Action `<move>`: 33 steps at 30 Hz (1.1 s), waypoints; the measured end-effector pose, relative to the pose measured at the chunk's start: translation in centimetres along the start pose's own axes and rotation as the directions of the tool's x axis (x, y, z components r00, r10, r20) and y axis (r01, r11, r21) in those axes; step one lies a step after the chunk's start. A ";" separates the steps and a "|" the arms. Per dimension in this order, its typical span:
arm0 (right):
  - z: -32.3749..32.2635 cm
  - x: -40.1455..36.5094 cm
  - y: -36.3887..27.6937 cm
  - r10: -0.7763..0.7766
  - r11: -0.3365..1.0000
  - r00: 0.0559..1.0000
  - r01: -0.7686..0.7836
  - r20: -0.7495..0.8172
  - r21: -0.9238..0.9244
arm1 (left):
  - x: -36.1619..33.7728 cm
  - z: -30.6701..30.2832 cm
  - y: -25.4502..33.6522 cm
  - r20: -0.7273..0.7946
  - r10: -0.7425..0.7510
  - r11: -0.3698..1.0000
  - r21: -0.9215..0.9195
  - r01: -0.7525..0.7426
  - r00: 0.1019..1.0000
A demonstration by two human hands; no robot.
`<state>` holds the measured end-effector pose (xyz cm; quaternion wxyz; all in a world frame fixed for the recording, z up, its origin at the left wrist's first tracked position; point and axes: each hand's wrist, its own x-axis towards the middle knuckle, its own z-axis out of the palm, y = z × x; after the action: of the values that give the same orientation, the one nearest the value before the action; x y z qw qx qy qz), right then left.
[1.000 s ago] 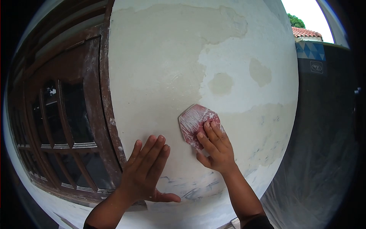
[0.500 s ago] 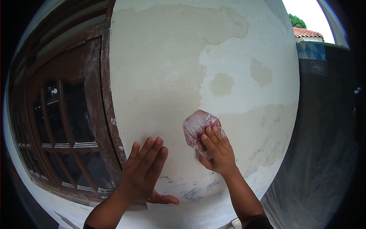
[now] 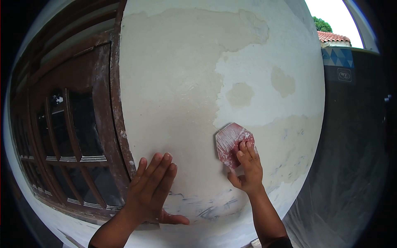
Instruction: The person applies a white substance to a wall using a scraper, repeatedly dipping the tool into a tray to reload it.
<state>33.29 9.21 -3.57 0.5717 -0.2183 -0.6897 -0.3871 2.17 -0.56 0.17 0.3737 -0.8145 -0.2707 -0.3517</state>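
1. At far left, the brown window frame (image 3: 116, 99) borders the wall (image 3: 258, 60); working close to it calls for a light touch, so that its edge is not knocked.
2. The left hand (image 3: 151, 190) is spread wide and holds nothing, its palm facing the wall. Whether it bears weight there is hard to tell from above; if so, a steady brace is best placed on firm coating.
3. The beige coating (image 3: 173, 78) ends in a ragged edge. Long, overlapping strokes across that edge should blend it better than short dabs.
4. The reddish pad (image 3: 229, 140), streaked with white, is at the wall's middle, just below the pale area.
5. The right hand (image 3: 250, 167) grips it, fingers over its face and thumb at the lower edge. Even pressure, with the pad flat rather than tipped onto a corner, should avoid gouges.
6. Farther right, bluish marks (image 3: 285, 165) deserve the same even pressure, stopping short of the dark sheet (image 3: 347, 149).
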 end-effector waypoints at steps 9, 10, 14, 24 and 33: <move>0.5 -0.6 0.0 0.025 1.000 1.000 -0.025 0.008 -0.012 | -0.1 0.2 0.2 0.005 0.007 1.000 -0.014 -0.007 1.000; 0.6 -0.5 0.2 0.020 1.000 1.000 -0.020 0.006 -0.010 | 0.0 0.3 0.1 0.001 0.005 1.000 -0.009 -0.005 1.000; 1.2 1.9 -0.6 -0.010 0.999 0.999 0.012 -0.039 0.049 | 1.0 1.1 0.1 0.025 -0.015 1.000 0.013 0.015 1.000; 0.7 1.1 -0.2 0.017 0.991 0.995 -0.004 -0.098 0.133 | 0.6 0.8 -0.2 0.004 -0.022 1.000 0.015 0.022 1.000; 0.1 0.0 -0.1 0.015 0.997 0.999 -0.011 -0.050 0.070 | 0.2 1.0 0.1 0.023 -0.014 1.000 0.007 0.014 1.000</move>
<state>33.12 9.25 -3.59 0.5987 -0.1930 -0.6867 -0.3643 2.71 0.25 -0.24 0.3708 -0.8153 -0.2819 -0.3440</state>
